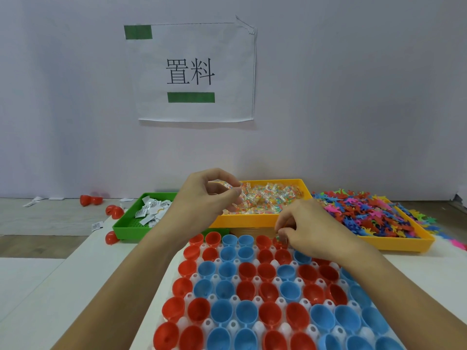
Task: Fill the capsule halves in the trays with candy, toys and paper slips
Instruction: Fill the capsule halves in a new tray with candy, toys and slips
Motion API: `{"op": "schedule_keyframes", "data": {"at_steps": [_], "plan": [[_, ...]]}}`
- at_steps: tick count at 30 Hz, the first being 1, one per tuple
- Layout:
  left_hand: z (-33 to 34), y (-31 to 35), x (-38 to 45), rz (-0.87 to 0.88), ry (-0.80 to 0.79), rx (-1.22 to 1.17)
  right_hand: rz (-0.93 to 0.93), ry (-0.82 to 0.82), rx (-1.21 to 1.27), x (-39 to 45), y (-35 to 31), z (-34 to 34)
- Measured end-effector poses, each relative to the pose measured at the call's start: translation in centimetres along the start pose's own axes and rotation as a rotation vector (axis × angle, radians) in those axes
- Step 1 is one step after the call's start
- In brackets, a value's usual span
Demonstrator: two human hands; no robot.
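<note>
Pinching candy packets (233, 192) in left hand (202, 195) above yellow tray (242, 219); right hand (309, 229) pinching candy over red capsule half (279, 245), back row.

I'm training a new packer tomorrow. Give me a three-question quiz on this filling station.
1. True or false: the paper slips lie in the green tray.
2. Which hand is lower, at the far row of capsule halves?
A. left hand
B. right hand
3. Fill in: the wrapped candy sits in a ____ tray.

Key:
1. True.
2. B: the right hand pinches a candy packet over a red half, while the left hand holds packets up over the candy tray.
3. Yellow.
</note>
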State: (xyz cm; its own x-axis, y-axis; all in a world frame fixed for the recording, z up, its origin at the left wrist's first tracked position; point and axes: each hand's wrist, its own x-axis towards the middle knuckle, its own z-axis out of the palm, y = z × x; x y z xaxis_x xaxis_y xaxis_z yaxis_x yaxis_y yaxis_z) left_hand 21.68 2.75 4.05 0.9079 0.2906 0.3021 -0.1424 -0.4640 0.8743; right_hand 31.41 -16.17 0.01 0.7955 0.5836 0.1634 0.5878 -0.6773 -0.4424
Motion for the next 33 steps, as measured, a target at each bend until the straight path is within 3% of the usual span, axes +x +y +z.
{"op": "schedule_keyframes", "data": {"at_steps": [25, 33], "plan": [[-0.2, 0.0, 0.1, 0.002, 0.017, 0.012, -0.147, 0.003, -0.092, 0.1, -0.4, 0.1], [-0.5, -1.5, 0.8, 0.017, 0.01, 0.144, -0.057, 0.147, 0.063, 0.8, 2.3, -2.6]]}}
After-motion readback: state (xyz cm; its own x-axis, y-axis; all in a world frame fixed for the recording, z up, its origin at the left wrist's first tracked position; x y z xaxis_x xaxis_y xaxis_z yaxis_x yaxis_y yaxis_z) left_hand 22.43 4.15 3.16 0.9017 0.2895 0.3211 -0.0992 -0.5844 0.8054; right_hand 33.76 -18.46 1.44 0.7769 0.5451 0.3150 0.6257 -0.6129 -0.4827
